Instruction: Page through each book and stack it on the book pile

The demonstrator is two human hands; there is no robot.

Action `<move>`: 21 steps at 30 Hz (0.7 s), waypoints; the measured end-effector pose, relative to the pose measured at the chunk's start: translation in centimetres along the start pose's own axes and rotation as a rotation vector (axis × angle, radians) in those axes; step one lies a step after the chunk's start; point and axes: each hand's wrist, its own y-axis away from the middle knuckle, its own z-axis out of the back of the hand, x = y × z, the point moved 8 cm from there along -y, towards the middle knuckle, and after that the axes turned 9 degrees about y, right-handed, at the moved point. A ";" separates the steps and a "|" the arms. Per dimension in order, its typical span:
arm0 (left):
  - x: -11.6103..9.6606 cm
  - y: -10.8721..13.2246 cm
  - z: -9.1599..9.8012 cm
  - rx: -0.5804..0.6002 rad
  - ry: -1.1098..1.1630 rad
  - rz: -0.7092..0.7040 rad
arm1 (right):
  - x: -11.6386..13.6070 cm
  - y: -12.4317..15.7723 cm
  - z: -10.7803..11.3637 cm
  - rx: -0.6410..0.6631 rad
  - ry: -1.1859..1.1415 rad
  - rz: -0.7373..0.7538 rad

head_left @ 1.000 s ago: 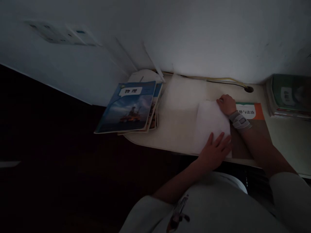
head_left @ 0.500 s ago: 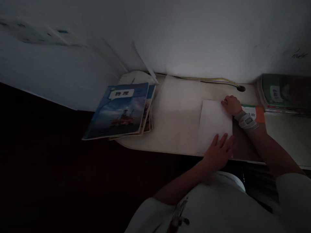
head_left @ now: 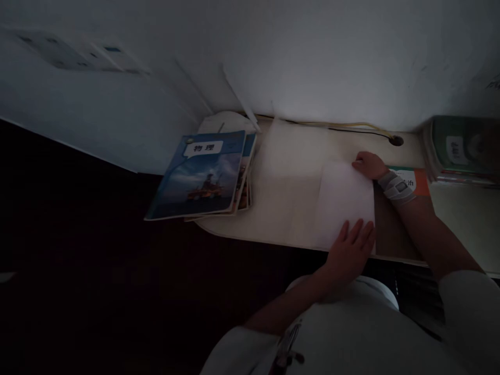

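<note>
A: What is changing at centre right of the frame?

B: Little. The white rectangular paper sheet (head_left: 344, 203) is lying flatter over the orange-and-brown textbook (head_left: 419, 183), so you are steadying it, not shifting it. Your left hand (head_left: 349, 251) is still pressing its lower edge, fingers flat. Your right hand (head_left: 367, 164) is curling at its upper right corner; whether it is gripping, I cannot tell.

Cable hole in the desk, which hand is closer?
Right. The right hand lies left of the cable hole, at the far corner of the white sheet; the left hand rests on its near edge.
</note>
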 end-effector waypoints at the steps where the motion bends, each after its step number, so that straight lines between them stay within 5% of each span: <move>1: -0.1 0.0 0.0 -0.011 -0.001 -0.001 | 0.4 -0.4 0.1 0.038 0.003 0.017; 7: 0.2 0.3 0.1 0.004 -0.011 0.008 | 5.0 -2.4 0.3 0.101 0.021 0.188; 11: 0.8 0.7 0.7 -0.013 -0.031 0.030 | 6.2 -2.4 -0.1 0.027 0.006 0.197; 15: 1.4 1.3 1.1 -0.028 -0.037 0.033 | 5.1 -2.6 0.6 -0.032 0.008 0.279; 21: 1.4 1.3 1.1 -0.060 -0.041 0.032 | 0.9 -3.2 -0.1 0.199 -0.174 0.324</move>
